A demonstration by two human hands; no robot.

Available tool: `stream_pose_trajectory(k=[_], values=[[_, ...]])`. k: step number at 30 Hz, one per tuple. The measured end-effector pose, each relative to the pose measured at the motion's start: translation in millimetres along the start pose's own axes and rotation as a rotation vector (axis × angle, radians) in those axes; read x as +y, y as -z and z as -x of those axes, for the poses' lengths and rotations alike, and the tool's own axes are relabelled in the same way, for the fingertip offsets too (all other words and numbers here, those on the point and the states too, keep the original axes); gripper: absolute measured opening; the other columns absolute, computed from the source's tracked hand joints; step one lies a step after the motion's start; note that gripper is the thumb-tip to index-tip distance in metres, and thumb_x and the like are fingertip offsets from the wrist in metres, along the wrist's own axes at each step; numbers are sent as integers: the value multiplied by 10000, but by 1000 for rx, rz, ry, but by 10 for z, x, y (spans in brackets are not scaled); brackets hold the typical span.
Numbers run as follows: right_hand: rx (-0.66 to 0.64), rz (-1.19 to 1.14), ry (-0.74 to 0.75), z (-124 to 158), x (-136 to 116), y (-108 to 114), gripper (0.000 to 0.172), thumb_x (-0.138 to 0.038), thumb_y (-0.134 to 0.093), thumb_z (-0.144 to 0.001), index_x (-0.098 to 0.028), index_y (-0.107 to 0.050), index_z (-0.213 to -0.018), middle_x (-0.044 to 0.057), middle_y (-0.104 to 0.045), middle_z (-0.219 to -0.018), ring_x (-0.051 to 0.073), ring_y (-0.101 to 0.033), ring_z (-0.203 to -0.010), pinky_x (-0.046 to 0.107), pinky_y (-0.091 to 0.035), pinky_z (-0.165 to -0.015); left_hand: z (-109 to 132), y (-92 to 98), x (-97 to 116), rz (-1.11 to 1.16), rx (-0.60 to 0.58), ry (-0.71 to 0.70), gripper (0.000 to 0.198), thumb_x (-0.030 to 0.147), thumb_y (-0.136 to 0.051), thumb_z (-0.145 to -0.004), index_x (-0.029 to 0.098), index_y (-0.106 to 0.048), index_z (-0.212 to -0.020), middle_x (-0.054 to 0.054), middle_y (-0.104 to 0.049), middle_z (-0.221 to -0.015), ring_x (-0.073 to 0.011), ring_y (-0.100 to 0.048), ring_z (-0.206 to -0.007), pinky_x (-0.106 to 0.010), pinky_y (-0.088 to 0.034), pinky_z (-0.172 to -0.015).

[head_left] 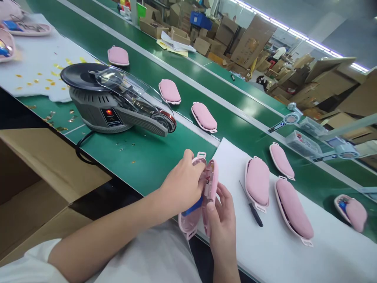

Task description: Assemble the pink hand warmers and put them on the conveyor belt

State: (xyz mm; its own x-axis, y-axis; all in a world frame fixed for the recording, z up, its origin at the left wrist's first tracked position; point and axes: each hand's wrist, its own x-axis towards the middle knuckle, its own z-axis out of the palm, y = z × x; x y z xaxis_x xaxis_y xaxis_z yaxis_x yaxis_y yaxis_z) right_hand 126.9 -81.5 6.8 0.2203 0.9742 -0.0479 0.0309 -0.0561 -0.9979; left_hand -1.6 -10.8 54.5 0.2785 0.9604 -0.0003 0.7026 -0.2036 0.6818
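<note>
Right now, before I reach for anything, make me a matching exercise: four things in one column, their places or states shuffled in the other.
Things
1. opened pink case
2. slim black-handled tool
3. gray tape dispenser
4. blue crate

Places or states
A. showing a lit red light
B. among cardboard boxes in the background
C. between the left hand and right hand
D. lying on the white sheet beside closed pink cases

Right pairs: 1-C; 2-D; 3-A; 4-B
</note>
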Motion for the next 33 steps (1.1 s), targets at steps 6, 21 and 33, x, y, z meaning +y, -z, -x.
stream_pose_trajectory(k=[6,21,33], values=[[55,90,111,85,240,34,586,-374,-648,-824,-230,-469,-1363,132,-509,-1387,302,-512,-1244,470,-466,-986,76,-141,3,138,199,-10,625,171,-464,-861,249,-262,-1447,-128,-491,-1187,-254,-579,-1002,-386,-513,-790],[46,-38,122,118,162,131,456,-352,-611,-866,-283,-546,-1312,59,-511,-1401,272,-494,-1274,441,-456,-1016,-13,-170,-208,906,-75,-104,539,306,-638,-801,220,-501,-1316,-61,-560,-1356,-246,-513,-1222,-343,-394,-1036],[6,108,144,84,78,177,469,-333,-602,-878,-256,-524,-1334,50,-548,-1365,245,-525,-1246,361,-490,-980,-83,-567,-192,1592,-226,6,838,668,-636,-699,227,-426,-1379,-110,-518,-1380,-307,-486,-1236,-362,-396,-985]])
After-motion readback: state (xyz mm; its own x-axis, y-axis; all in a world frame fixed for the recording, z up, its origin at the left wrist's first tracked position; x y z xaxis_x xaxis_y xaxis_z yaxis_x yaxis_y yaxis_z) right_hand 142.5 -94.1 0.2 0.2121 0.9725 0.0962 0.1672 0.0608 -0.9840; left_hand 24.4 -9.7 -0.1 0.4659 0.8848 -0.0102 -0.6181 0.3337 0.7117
